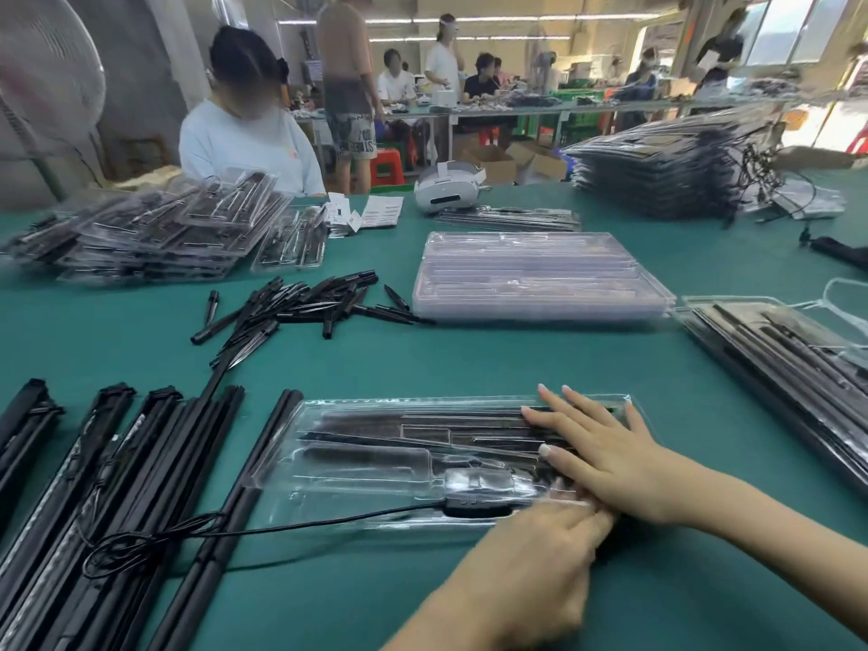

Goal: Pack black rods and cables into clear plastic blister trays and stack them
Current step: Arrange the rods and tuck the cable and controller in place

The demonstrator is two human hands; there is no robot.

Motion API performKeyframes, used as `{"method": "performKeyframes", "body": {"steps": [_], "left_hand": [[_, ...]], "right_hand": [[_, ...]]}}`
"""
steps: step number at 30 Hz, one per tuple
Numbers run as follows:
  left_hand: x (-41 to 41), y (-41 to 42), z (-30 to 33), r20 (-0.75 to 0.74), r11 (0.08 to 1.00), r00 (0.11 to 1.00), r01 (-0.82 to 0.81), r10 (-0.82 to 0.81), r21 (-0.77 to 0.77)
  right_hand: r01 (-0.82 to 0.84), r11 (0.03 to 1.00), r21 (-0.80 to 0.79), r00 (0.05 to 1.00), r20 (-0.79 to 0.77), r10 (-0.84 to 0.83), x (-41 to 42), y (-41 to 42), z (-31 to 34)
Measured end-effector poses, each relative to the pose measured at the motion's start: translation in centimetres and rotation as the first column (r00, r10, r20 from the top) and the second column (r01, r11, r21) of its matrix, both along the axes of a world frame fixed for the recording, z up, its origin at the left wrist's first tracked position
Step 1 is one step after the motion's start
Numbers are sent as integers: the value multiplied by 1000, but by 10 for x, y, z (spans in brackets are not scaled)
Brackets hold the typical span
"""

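A clear blister tray (366, 462) lies on the green table right in front of me. Black rods (422, 420) fill its far slots, and a small black controller (474, 481) sits in a near pocket. The controller's thin black cable (282, 528) runs out to the left in a loose tangle. My right hand (601, 453) lies flat on the tray's right part, fingers straight and pressing down. Blurred by motion, my left hand (530, 561) has its fingers curled on the tray's near right edge, just below my right hand.
Long black rods (117, 486) lie side by side at the left. Beyond the tray are short black pieces (291, 307) and stacked empty trays (535, 279). Packed trays (789, 368) lie at the right, with more stacks (155, 227) farther back. A person (244, 138) sits opposite.
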State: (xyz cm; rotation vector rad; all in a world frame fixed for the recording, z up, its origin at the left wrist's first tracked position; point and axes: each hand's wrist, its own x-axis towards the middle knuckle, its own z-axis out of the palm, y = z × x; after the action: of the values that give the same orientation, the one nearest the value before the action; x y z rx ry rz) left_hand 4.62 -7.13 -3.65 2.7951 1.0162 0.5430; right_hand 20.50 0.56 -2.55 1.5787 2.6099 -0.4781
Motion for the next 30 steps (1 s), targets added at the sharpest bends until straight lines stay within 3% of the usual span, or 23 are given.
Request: {"method": "performKeyframes", "body": {"steps": [4, 7, 12, 17, 24, 26, 30], "left_hand": [[-1, -1, -4, -46, 998, 998, 32, -29, 57], [-3, -7, -14, -94, 979, 995, -3, 23, 205], [6, -24, -15, 43, 941, 995, -99, 90, 322], [-2, -31, -12, -16, 958, 972, -228, 234, 171], [-3, -32, -22, 11, 925, 963, -263, 270, 274], [-1, -32, -21, 48, 916, 964, -262, 260, 304], [-22, -17, 12, 271, 920, 947, -255, 175, 296]], "right_hand": [[-2, 1000, 14, 1000, -20, 2, 1, 1, -3], [-7, 1000, 22, 1000, -21, 7, 1, 1, -4], [-18, 996, 86, 999, 31, 16, 1, -2, -10], [-21, 995, 96, 1000, 22, 19, 2, -2, -12], [-19, 994, 106, 999, 32, 15, 1, -4, -11], [-13, 991, 131, 999, 50, 6, 0, -7, -11], [-4, 991, 133, 999, 37, -1, -1, -9, -11]]}}
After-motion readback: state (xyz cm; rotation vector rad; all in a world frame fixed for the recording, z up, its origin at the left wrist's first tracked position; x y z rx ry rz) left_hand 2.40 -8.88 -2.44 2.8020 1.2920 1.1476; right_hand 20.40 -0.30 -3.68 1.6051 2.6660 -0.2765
